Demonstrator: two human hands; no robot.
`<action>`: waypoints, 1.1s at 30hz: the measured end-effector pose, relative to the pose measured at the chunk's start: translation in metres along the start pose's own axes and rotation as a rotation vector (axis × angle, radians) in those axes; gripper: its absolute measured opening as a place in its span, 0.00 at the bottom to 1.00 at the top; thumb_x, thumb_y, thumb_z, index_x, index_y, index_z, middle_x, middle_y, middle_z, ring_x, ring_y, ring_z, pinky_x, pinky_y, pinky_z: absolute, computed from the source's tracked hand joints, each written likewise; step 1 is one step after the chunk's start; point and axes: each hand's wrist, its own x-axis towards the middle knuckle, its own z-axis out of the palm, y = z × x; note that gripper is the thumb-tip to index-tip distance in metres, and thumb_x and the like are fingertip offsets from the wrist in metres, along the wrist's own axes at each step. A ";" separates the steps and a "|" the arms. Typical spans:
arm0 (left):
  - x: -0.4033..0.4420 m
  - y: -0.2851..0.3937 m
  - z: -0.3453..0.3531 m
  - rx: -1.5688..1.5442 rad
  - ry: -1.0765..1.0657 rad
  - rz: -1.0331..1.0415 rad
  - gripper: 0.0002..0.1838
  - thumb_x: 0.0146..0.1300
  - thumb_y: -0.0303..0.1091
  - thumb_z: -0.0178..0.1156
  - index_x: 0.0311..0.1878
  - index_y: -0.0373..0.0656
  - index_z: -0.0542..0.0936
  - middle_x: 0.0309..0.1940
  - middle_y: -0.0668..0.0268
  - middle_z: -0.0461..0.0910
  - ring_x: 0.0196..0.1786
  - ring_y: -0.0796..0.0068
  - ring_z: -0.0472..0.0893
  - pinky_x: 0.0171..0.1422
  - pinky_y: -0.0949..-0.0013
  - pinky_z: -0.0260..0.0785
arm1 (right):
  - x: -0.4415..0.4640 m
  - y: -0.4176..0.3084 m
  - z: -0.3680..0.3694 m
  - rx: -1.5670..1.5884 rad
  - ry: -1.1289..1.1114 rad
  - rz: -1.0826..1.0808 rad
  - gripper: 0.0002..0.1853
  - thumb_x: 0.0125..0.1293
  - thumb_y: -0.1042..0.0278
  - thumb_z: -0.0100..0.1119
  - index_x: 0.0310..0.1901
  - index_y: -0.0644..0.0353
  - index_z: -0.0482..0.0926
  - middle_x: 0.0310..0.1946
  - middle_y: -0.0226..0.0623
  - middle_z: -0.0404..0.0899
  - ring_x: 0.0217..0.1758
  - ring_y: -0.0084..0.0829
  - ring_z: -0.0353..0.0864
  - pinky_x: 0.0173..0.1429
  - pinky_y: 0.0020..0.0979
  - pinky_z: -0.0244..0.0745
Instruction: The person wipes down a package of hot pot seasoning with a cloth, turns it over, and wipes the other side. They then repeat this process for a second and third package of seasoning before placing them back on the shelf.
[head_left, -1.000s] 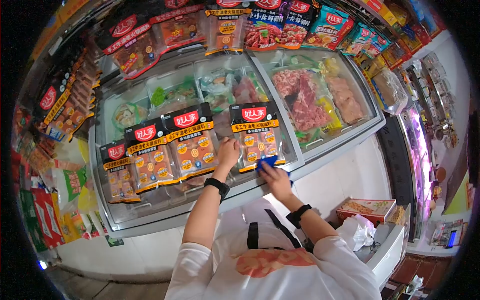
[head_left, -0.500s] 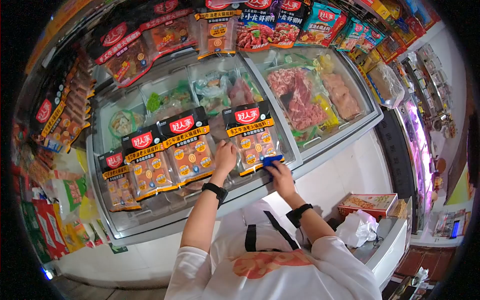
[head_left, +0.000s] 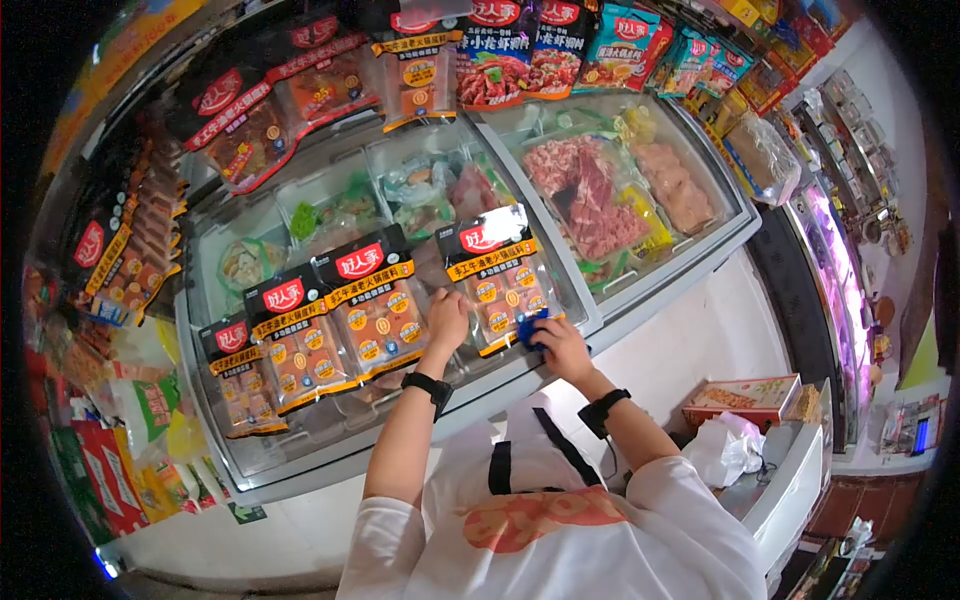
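My right hand (head_left: 562, 347) is closed on a blue cloth (head_left: 530, 328) at the lower right corner of a hotpot base pack (head_left: 497, 275). This pack, black, orange and clear, lies on the glass freezer lid (head_left: 462, 375). My left hand (head_left: 449, 320) rests in the gap left of that pack, fingers loosely bent and holding nothing that I can see. Just left of it lies another hotpot base pack (head_left: 372, 310). Two more of the same kind, a middle pack (head_left: 300, 345) and a leftmost pack (head_left: 243, 385), overlap in the row.
Under the lid sit bagged foods and red meat (head_left: 605, 195). More seasoning packs (head_left: 495, 60) hang along the back, others (head_left: 135, 235) at the left. A box (head_left: 740, 400) and a white plastic bag (head_left: 722, 450) stand on a counter at the right.
The view has shifted slightly. My right hand, with the blue cloth, stays by the pack's lower right corner. Bright glare now shows on that pack's top. My left hand has hardly moved.
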 end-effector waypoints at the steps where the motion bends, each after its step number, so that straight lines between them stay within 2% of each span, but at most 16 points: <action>1: 0.001 -0.003 0.001 -0.004 0.016 0.002 0.08 0.66 0.32 0.54 0.37 0.38 0.78 0.41 0.51 0.74 0.49 0.47 0.75 0.53 0.51 0.69 | -0.007 0.014 -0.002 -0.037 0.036 0.067 0.19 0.40 0.83 0.58 0.37 0.53 0.79 0.47 0.35 0.77 0.48 0.46 0.74 0.52 0.42 0.72; 4: 0.002 -0.009 0.003 -0.005 0.029 0.044 0.08 0.66 0.31 0.53 0.37 0.37 0.78 0.40 0.50 0.74 0.49 0.46 0.75 0.53 0.51 0.68 | -0.013 0.032 -0.016 -0.098 0.088 0.188 0.19 0.40 0.86 0.55 0.36 0.54 0.79 0.46 0.39 0.78 0.49 0.48 0.74 0.54 0.43 0.72; 6: 0.002 -0.007 0.003 -0.016 -0.016 0.025 0.08 0.65 0.31 0.54 0.37 0.36 0.78 0.40 0.50 0.73 0.48 0.45 0.75 0.53 0.50 0.68 | -0.009 0.038 -0.021 -0.056 0.218 0.286 0.21 0.41 0.87 0.54 0.39 0.56 0.80 0.47 0.41 0.77 0.52 0.50 0.74 0.57 0.43 0.71; 8: 0.002 -0.006 0.005 -0.034 -0.011 0.013 0.07 0.65 0.30 0.54 0.37 0.37 0.78 0.40 0.50 0.73 0.47 0.45 0.74 0.53 0.50 0.68 | 0.010 0.023 -0.029 0.048 0.312 0.238 0.29 0.44 0.88 0.51 0.51 0.55 0.80 0.53 0.43 0.76 0.56 0.52 0.72 0.62 0.44 0.69; 11: -0.002 -0.003 0.001 -0.061 0.011 -0.008 0.07 0.64 0.30 0.54 0.36 0.38 0.78 0.39 0.50 0.73 0.46 0.45 0.75 0.52 0.50 0.68 | 0.013 0.024 -0.014 -0.045 0.073 0.120 0.35 0.46 0.87 0.52 0.60 0.52 0.77 0.60 0.42 0.74 0.52 0.48 0.73 0.59 0.43 0.71; 14: 0.000 -0.003 0.001 -0.019 0.036 0.036 0.06 0.63 0.29 0.54 0.34 0.38 0.78 0.37 0.50 0.74 0.46 0.45 0.75 0.51 0.51 0.68 | -0.005 0.029 -0.018 -0.186 0.036 0.130 0.33 0.47 0.83 0.56 0.60 0.51 0.78 0.61 0.37 0.74 0.49 0.44 0.73 0.54 0.42 0.72; 16: 0.000 -0.008 0.005 -0.012 0.029 0.009 0.09 0.67 0.32 0.52 0.33 0.42 0.80 0.39 0.56 0.71 0.45 0.48 0.75 0.49 0.52 0.67 | -0.012 0.048 -0.025 -0.229 0.083 0.097 0.33 0.47 0.81 0.56 0.60 0.52 0.78 0.60 0.34 0.75 0.47 0.42 0.73 0.53 0.41 0.71; 18: -0.003 -0.009 0.006 -0.012 0.030 -0.007 0.10 0.69 0.33 0.52 0.33 0.43 0.80 0.39 0.57 0.71 0.46 0.50 0.75 0.49 0.52 0.67 | -0.014 0.059 -0.036 -0.255 -0.025 0.194 0.32 0.47 0.82 0.55 0.59 0.52 0.78 0.61 0.35 0.75 0.46 0.42 0.72 0.53 0.41 0.71; 21: -0.003 0.000 -0.003 0.006 -0.026 -0.020 0.10 0.70 0.33 0.52 0.33 0.44 0.80 0.39 0.58 0.71 0.45 0.52 0.76 0.48 0.53 0.68 | 0.017 0.047 -0.048 -0.167 0.146 0.090 0.34 0.46 0.83 0.54 0.60 0.52 0.77 0.62 0.35 0.74 0.46 0.42 0.72 0.54 0.40 0.71; 22: -0.003 0.004 -0.005 -0.054 -0.019 -0.034 0.08 0.66 0.31 0.53 0.32 0.42 0.80 0.38 0.57 0.72 0.45 0.51 0.76 0.49 0.53 0.68 | 0.030 0.038 -0.051 -0.112 0.202 0.022 0.34 0.46 0.83 0.54 0.60 0.53 0.77 0.62 0.35 0.73 0.46 0.43 0.72 0.54 0.40 0.71; 24: -0.005 0.004 -0.007 -0.102 -0.013 -0.053 0.07 0.62 0.28 0.55 0.31 0.40 0.80 0.36 0.56 0.74 0.45 0.50 0.76 0.50 0.53 0.68 | 0.040 0.044 -0.032 -0.082 0.135 -0.039 0.34 0.46 0.84 0.55 0.61 0.53 0.76 0.63 0.35 0.73 0.48 0.43 0.72 0.56 0.40 0.70; 26: -0.002 -0.002 -0.003 -0.164 -0.033 -0.101 0.07 0.63 0.28 0.55 0.32 0.42 0.81 0.37 0.56 0.74 0.46 0.50 0.76 0.51 0.55 0.69 | 0.047 0.047 -0.021 -0.105 -0.040 0.044 0.34 0.46 0.84 0.56 0.60 0.54 0.76 0.63 0.35 0.73 0.50 0.43 0.71 0.56 0.40 0.71; 28: -0.001 0.002 -0.005 -0.114 -0.017 -0.097 0.06 0.63 0.28 0.55 0.32 0.42 0.81 0.37 0.57 0.75 0.46 0.50 0.77 0.51 0.55 0.69 | 0.055 0.077 -0.010 -0.140 0.020 0.032 0.33 0.46 0.83 0.58 0.60 0.54 0.77 0.63 0.35 0.73 0.50 0.43 0.72 0.57 0.40 0.70; 30: -0.006 0.004 -0.004 -0.063 -0.016 -0.096 0.06 0.63 0.29 0.55 0.33 0.43 0.81 0.38 0.57 0.75 0.47 0.51 0.77 0.51 0.55 0.69 | 0.070 0.090 -0.015 -0.163 0.070 0.048 0.33 0.46 0.84 0.55 0.58 0.54 0.78 0.62 0.38 0.74 0.45 0.45 0.73 0.55 0.40 0.72; 32: -0.005 0.001 -0.003 -0.009 -0.041 -0.076 0.10 0.71 0.33 0.51 0.38 0.42 0.79 0.40 0.59 0.70 0.46 0.54 0.76 0.48 0.56 0.67 | 0.090 0.070 -0.034 -0.092 0.136 0.078 0.32 0.46 0.83 0.55 0.58 0.55 0.78 0.63 0.38 0.74 0.44 0.45 0.73 0.54 0.40 0.71; 33: -0.003 0.000 -0.002 -0.004 -0.036 -0.080 0.10 0.71 0.33 0.51 0.38 0.42 0.79 0.40 0.59 0.70 0.46 0.54 0.76 0.48 0.56 0.67 | 0.098 0.064 -0.036 -0.089 0.184 0.032 0.31 0.47 0.83 0.56 0.58 0.55 0.78 0.62 0.36 0.74 0.47 0.43 0.73 0.55 0.40 0.71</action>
